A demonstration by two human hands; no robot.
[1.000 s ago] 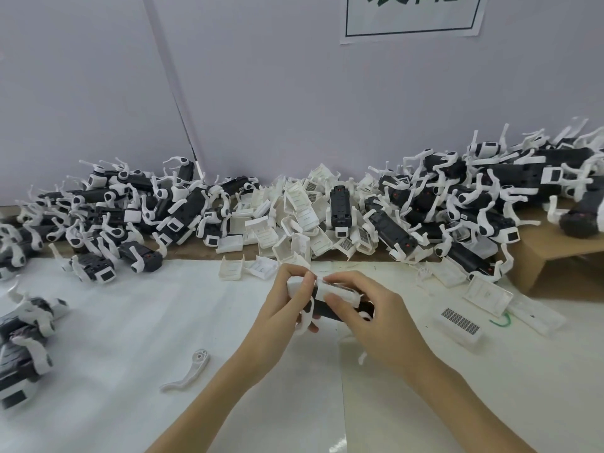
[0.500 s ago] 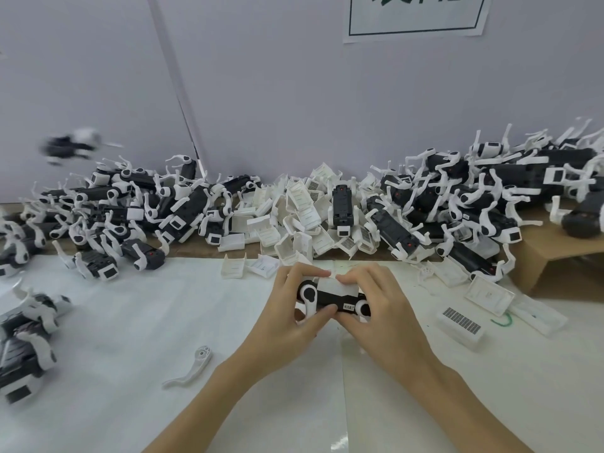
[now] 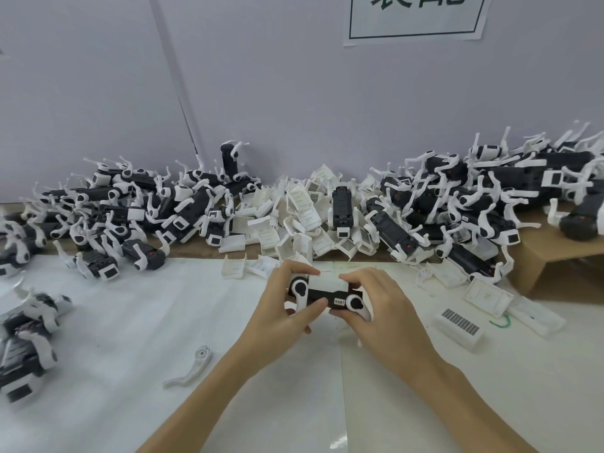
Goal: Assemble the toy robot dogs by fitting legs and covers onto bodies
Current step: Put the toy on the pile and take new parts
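Along the wall, piles of dogs [image 3: 457,204] and loose covers [image 3: 294,217] are lying behind the white sheet [image 3: 130,322] where we are working. We are holding 1 body [image 3: 327,294] above the sheet, the left hand [image 3: 281,308] and the right hand [image 3: 382,308] gripping its 2 ends, fingers curled around it. We are pressing a cover [image 3: 327,282] on top. If we are pushing unevenly, it may seat crooked or slip. 1 leg [image 3: 191,367] is lying nearby.

A pale lilac wall [image 3: 294,103] rises behind the worktable [image 3: 98,338], which is covered in white sheeting. A white paper sign [image 3: 415,18] with a dark green border hangs high on it. A cardboard box [image 3: 555,266] sits at right.
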